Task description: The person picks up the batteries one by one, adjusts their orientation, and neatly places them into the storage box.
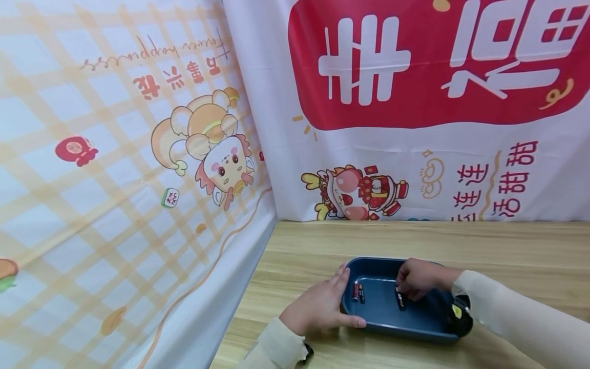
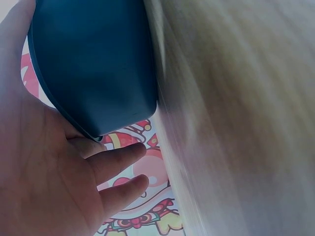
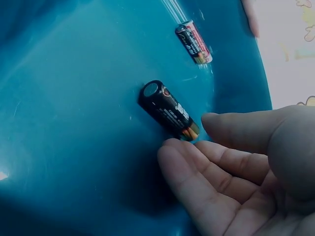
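A dark blue rectangular tray (image 1: 401, 326) stands on the table. Along its left end lies my left hand (image 1: 318, 307), with straight fingers against the rim and the thumb at the front side. In the left wrist view two of its fingers extend past the tray's corner (image 2: 93, 73). My right hand (image 1: 419, 277) is inside the tray, at the end of a black battery (image 3: 167, 110) lying on the bottom. Thumb and fingers surround that end, with a gap showing beside the thumb. A red battery (image 1: 356, 291) and another black battery (image 1: 361, 294) lie side by side near the left end.
The wooden table (image 1: 313, 241) reaches back to a white cloth (image 1: 276, 128) with red prints. A checked cloth (image 1: 115, 205) hangs along the left side. A black wrist device (image 1: 461, 312) on the right arm covers the tray's right end in the head view.
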